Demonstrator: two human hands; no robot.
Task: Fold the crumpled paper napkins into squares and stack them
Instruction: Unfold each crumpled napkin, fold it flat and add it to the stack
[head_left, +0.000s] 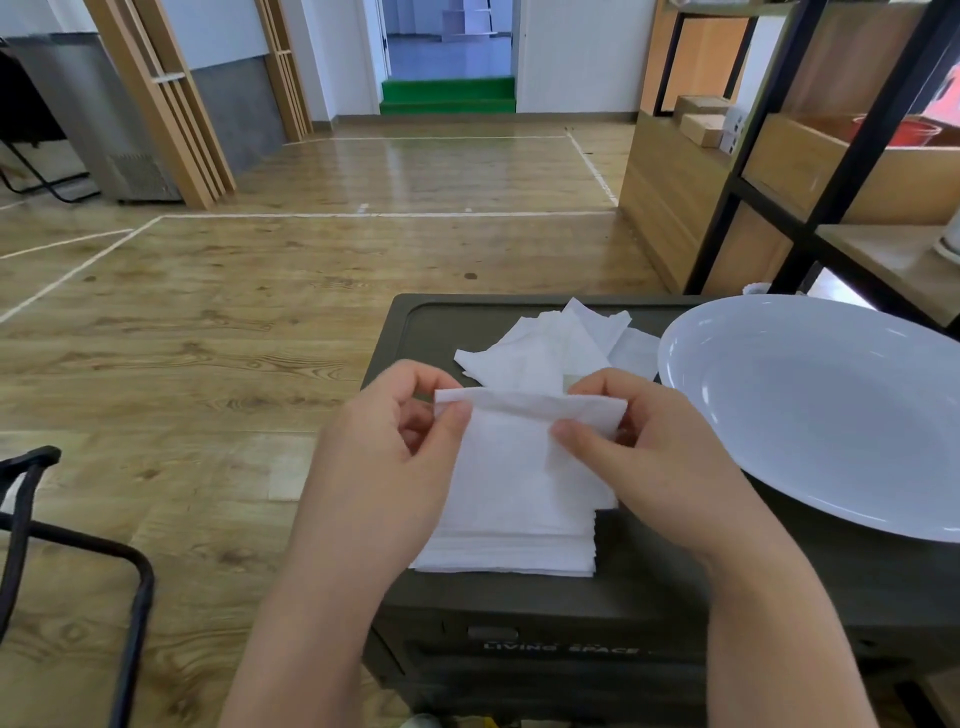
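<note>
Napkin (511, 457) hangs between left hand (395, 441) and right hand (639, 447), both pinching its folded top edge.

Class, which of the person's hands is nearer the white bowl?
Right. The right hand pinches the napkin beside the white bowl; the left hand holds its far side.

We record bright, even indoor light; no hard shadows on the wooden floor (260, 338); a pale sheen runs along the floor toward the far doorway (449, 52), which shows a cool blue cast; soft highlights sit on the inner wall of the white bowl (810, 415); wide-angle distortion bends the shelf frame (841, 171) and the floor lines at the edges; the held napkin (524, 452) is nearly washed out, its texture faint; the overall picture is slightly soft, the far room least sharp.
</note>
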